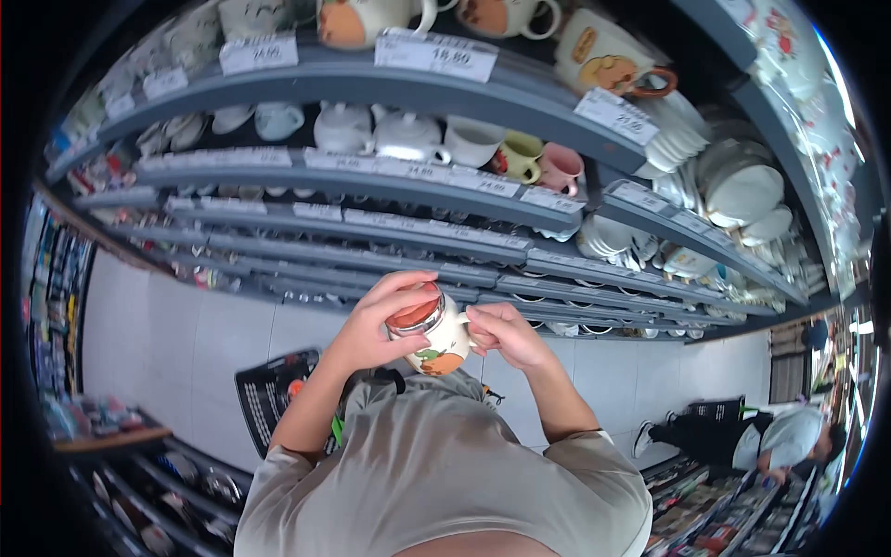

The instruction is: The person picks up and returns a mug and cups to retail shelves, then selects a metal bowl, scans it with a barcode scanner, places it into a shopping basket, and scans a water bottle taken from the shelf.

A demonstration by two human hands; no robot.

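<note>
A cream mug [444, 345] with an orange and green picture on its side is held tilted in front of my chest. Its lid [418, 314] looks reddish with a shiny silver band. My left hand [388, 320] is wrapped over the lid and the mug's upper edge. With the fingers of my right hand [506, 332] I grip the mug's handle. Whether the lid sits loose or tight I cannot tell.
Shelves ahead hold mugs [608, 58], teapots [406, 136] and stacked plates [742, 186], with price tags [436, 56] along the edges. A black shopping basket [269, 390] is at my left. Another person [780, 436] stands to the right by a display.
</note>
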